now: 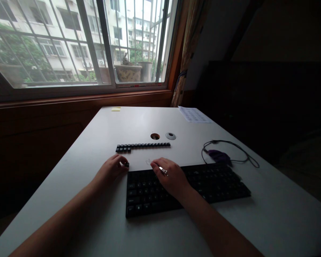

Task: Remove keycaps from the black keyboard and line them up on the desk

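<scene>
A black keyboard (155,206) lies across the white table in front of me. My left hand (113,167) is beyond its upper left corner, with thumb and fingers pinched on a small black keycap (126,164). Over the upper middle of the keyboard, my right hand (171,175) is closed around a wire keycap puller (163,171). The puller's thin wire ends stick out to the left of the fingers, above the tabletop. Just past my hands, black keycaps (149,145) stand in a long row, with a short second row at its left end.
Right of the keyboard's back edge lies a dark purple object (218,155), perhaps a mouse, beside a looped black cable (237,143). Farther back are a cable hole (155,136), its round cover (171,136), a printed sheet (194,115) and yellow sticky notes (116,109). A barred window is behind.
</scene>
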The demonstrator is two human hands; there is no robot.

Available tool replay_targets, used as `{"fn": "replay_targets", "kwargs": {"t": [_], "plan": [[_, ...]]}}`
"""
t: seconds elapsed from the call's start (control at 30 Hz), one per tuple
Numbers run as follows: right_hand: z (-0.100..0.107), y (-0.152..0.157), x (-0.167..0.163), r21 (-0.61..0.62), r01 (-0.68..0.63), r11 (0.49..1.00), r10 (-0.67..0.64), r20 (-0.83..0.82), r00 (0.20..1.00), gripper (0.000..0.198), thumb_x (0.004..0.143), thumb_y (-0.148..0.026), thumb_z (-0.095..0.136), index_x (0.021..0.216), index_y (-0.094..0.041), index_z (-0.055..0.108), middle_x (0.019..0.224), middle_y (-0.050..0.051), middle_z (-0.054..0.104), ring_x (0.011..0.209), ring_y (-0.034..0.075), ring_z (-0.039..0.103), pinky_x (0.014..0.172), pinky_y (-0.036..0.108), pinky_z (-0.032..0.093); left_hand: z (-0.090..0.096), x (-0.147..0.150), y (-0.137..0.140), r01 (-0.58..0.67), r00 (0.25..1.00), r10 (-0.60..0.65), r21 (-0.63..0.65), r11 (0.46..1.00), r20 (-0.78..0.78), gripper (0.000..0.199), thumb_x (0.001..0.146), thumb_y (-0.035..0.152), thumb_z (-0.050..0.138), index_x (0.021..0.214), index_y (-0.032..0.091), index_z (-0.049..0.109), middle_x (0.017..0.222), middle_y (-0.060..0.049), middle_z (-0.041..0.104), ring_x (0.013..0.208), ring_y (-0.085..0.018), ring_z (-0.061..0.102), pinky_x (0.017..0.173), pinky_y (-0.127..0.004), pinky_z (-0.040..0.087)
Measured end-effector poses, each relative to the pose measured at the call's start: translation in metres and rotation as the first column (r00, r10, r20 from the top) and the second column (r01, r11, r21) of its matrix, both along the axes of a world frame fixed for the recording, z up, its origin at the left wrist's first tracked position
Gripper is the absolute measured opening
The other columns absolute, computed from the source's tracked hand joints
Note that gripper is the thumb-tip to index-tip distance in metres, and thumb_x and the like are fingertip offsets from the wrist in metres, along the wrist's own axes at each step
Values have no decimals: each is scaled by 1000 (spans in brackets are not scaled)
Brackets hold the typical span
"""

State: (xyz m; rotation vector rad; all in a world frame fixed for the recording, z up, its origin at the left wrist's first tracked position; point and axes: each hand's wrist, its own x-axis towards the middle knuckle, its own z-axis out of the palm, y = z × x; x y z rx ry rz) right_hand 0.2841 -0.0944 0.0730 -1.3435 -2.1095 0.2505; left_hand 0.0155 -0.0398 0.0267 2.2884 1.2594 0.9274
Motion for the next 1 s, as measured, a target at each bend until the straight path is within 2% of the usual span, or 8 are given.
{"fn": "replay_targets", "kwargs": {"t": [0.37,0.7,0.87,1.0], "plan": [[-3,2,1,-18,-10,1000,10,-9,1000,31,101,-37,40,94,-19,65,93,5,68,90,18,62,84,30,46,2,-1,2,-27,999,25,-82,996,-34,13,81,26,68,91,19,64,89,-3,59,67,-14,58,61,-26,48],[0,0,0,-16,-7,1000,7,-22,1000,30,103,-34,35,95,-20,61,94,4,64,88,17,60,83,30,46,2,-5,2,-3,1000,6,-135,991,18,25,80,34,69,99,20,61,93,-3,57,74,-16,61,66,-29,52],[-1,1,1,75,21,997,-17,-59,998,20,101,-29,36,101,-20,54,99,6,58,89,18,56,84,32,46,12,-9,-1,27,1000,-26,-137,990,12,20,81,30,65,97,20,58,96,-3,55,70,-14,58,63,-27,50],[-3,1,3,181,34,983,-21,-72,997,14,98,-21,36,99,-20,50,103,9,54,96,21,52,91,37,44,17,-14,0,43,999,-45,-78,996,-24,7,84,25,58,84,19,54,83,-1,52,65,-13,52,58,-25,44]]}}
